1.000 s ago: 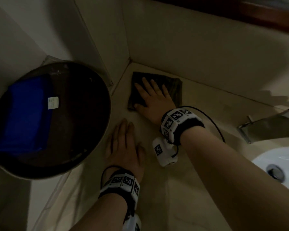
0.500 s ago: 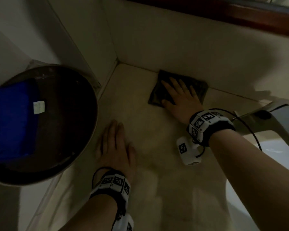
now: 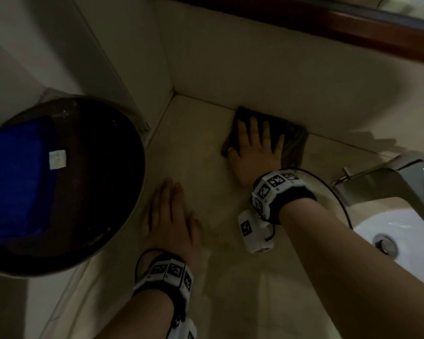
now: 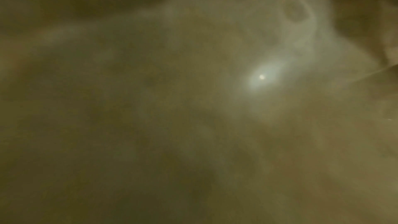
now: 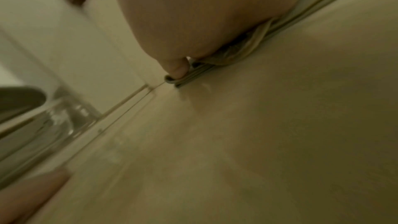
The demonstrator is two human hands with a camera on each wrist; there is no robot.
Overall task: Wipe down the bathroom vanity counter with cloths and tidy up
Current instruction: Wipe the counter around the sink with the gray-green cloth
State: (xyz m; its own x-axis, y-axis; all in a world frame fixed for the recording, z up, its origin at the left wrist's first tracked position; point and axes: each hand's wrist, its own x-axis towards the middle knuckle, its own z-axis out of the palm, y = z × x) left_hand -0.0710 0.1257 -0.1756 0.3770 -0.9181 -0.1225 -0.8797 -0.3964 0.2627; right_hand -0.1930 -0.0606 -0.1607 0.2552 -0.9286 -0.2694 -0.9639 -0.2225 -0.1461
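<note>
The dark folded cloth [image 3: 267,135] lay flat on the beige counter [image 3: 230,277], far back, with its far edge touching the back wall [image 3: 255,69] and not far from the corner. The right hand [image 3: 253,150] was spread flat on top of it, fingers straight and apart, pressing it down. It was not gripping the cloth, only pushing on it. In the right wrist view the thumb [image 5: 177,69] pressed on the stacked folds of the cloth.

The left hand [image 3: 170,216] lay flat on the bare counter, nearer the front, fingers straight and close together. It held nothing. It looked as if it was there to lean on. The left wrist view was only a blur.

To the left, past the counter's edge, stood a round dark bin [image 3: 78,182] with something blue [image 3: 15,179] inside. To the right were the white sink [image 3: 402,241] and a metal tap [image 3: 382,182].

The wiping seemed to be in the middle. The back strip by the wall was being done. I could not tell which parts were clean already. The area by the tap and sink, and the tidying up, likely were left to do.
</note>
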